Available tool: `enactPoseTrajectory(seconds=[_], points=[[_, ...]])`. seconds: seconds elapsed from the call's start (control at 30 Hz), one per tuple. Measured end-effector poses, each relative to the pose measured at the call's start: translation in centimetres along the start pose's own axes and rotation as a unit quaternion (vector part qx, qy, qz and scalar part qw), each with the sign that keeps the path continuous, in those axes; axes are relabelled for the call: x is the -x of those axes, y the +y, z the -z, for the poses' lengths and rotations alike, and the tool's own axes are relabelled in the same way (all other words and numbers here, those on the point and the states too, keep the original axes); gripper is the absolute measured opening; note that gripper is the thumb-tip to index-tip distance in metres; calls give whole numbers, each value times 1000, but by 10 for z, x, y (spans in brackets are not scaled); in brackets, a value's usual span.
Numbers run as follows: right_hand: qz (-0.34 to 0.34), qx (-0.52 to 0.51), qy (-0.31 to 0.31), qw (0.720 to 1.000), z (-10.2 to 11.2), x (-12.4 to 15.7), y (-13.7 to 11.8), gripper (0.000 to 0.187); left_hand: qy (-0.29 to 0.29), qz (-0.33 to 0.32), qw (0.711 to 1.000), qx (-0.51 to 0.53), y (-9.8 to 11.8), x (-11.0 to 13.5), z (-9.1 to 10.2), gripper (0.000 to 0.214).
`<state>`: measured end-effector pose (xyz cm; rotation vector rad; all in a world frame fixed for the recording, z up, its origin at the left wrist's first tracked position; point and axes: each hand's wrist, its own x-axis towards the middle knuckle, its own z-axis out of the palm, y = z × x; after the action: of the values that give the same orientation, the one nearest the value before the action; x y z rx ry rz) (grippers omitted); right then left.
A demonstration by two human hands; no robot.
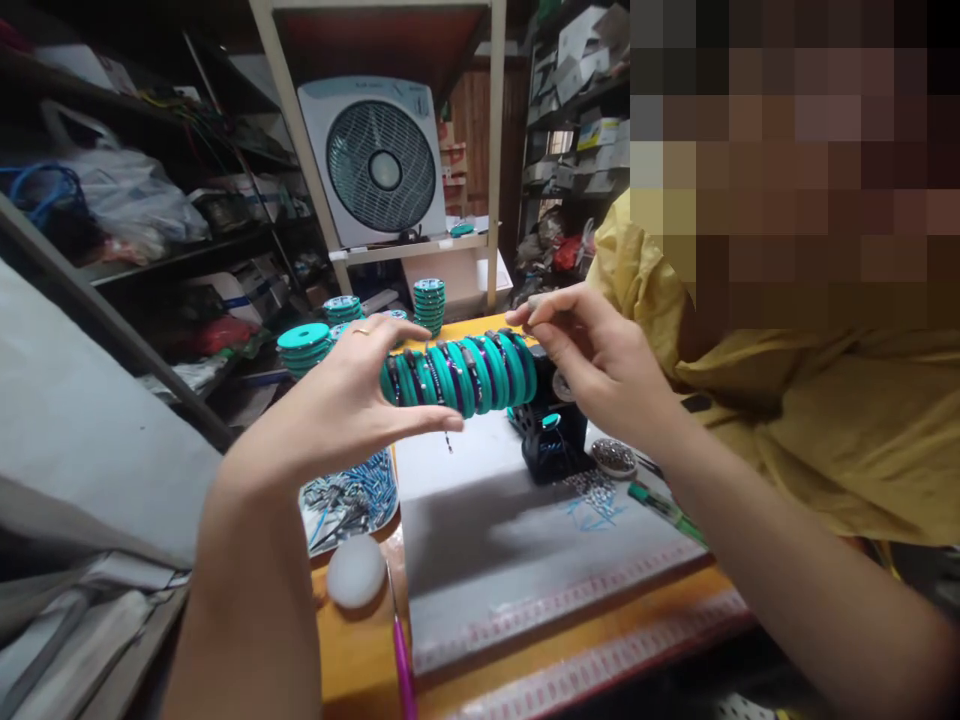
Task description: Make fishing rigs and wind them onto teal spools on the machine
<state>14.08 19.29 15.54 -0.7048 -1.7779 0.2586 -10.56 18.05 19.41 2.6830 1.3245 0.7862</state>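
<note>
My left hand [360,385] is wrapped round one end of a row of teal spools [472,375], held sideways above the table. Dark line and small metal bits are wound between the spools, and a short beaded end [449,442] dangles below. Close to the row's right end, my right hand [592,335] is closed in a pinch. Something small and greyish shows at its fingertips, too small to name. Behind the spools stands a black device [551,450] with a teal oval on it, partly hidden.
Stacked teal spools [304,340] stand at the back left. A tray of small metal and blue parts [352,505], a white round lid [356,572], a purple-handled tool [403,650], a dish of beads [613,457] and a green tool [664,505] lie around. A person in yellow [787,430] is at right.
</note>
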Motion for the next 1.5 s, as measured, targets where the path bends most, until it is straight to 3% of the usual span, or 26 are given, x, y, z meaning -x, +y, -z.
enactPoseTrajectory(seconds=[0.1, 0.27, 0.4, 0.8, 1.03, 1.13, 1.27, 1.5], points=[[-19, -10, 8, 1000, -2, 1, 5, 3, 34, -36, 997, -60, 21, -21, -13, 79], [-25, -98, 12, 995, -1, 2, 11, 8, -12, -29, 988, -153, 38, -51, -29, 74], [-40, -125, 0, 991, 4, 4, 13, 10, -24, -22, 985, -169, 42, -50, -33, 56], [-23, -92, -11, 995, 2, 14, 17, 5, -7, -23, 978, -209, 44, -50, -36, 50], [13, 45, -30, 998, 9, 13, 10, 6, -6, -24, 978, -206, 43, -48, -35, 52], [5, 72, -42, 996, 14, 13, 9, 7, -11, -32, 982, -184, 39, -46, -33, 59], [13, 107, -64, 992, 20, 13, 11, 7, -10, -42, 982, -181, 37, -44, -32, 52], [83, 169, -60, 980, 18, 16, 11, 8, -13, -46, 982, -184, 39, -45, -32, 50]])
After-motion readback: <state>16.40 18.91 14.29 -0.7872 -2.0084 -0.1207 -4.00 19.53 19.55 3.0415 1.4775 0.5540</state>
